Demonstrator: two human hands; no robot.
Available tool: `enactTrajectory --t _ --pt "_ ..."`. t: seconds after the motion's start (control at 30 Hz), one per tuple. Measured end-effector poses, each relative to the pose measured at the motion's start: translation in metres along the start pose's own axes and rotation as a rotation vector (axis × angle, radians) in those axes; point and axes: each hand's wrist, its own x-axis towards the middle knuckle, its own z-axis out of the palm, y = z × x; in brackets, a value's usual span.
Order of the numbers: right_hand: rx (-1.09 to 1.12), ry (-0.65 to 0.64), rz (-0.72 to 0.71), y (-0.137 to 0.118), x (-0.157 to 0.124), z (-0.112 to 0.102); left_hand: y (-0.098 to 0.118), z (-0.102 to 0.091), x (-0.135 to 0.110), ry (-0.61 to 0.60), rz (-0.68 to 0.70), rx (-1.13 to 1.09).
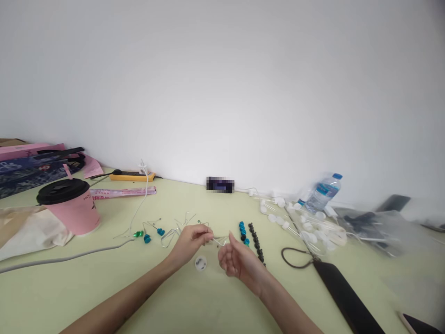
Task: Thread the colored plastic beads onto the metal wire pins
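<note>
My left hand (pixel 195 237) pinches a thin bent metal wire (pixel 218 241) between thumb and fingertips. The wire's far end points toward my right hand (pixel 239 260). That hand is closed, its fingers curled in and its thumb raised beside the wire; whatever lies inside the curl is hidden. Below and between the hands sits a small round white lid (pixel 200 263) with dark bits in it. Left of my left hand lie several bent metal wires (pixel 168 237), along with teal knobs (pixel 147 238) and a green one (pixel 138 234). Right of my right hand are a blue row (pixel 242 227) and a black row (pixel 255 239) of small knobs.
A pink cup (pixel 78 213) with a black lid stands at left, near a yellow power strip (pixel 132 176). White round-ended plastic pieces (pixel 309 227) and a water bottle (pixel 321 195) are at right. A black strapped case (pixel 344 297) lies nearer.
</note>
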Motion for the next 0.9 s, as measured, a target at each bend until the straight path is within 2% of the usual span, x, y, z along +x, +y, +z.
enactTrajectory --t 0.03,0.1,0.2,0.27,0.43,0.6,0.77,0.9 --pt "0.101 -0.041 0.049 0.002 0.001 0.000 0.001 0.000 -0.001 0.011 0.031 0.046" --pt "0.184 -0.021 0.029 0.006 0.003 0.000 0.002 0.000 -0.001 -0.010 0.048 0.108" --pt "0.110 0.084 -0.085 0.011 0.006 -0.001 0.001 -0.003 0.001 -0.103 -0.030 0.103" --pt "0.137 0.105 -0.075 0.012 0.008 -0.002 0.000 -0.004 0.003 -0.120 -0.058 0.087" --pt "0.446 -0.087 0.159 0.010 0.006 -0.002 0.004 -0.001 0.000 -0.050 0.052 0.168" --pt "0.461 -0.122 0.112 0.009 0.005 -0.002 0.008 0.000 -0.002 -0.063 0.093 0.222" --pt "0.505 -0.248 0.218 0.004 0.002 -0.004 0.009 -0.001 -0.002 -0.054 0.138 0.167" --pt "0.482 -0.205 0.174 -0.006 -0.005 -0.001 0.009 0.001 -0.003 -0.067 0.156 0.190"
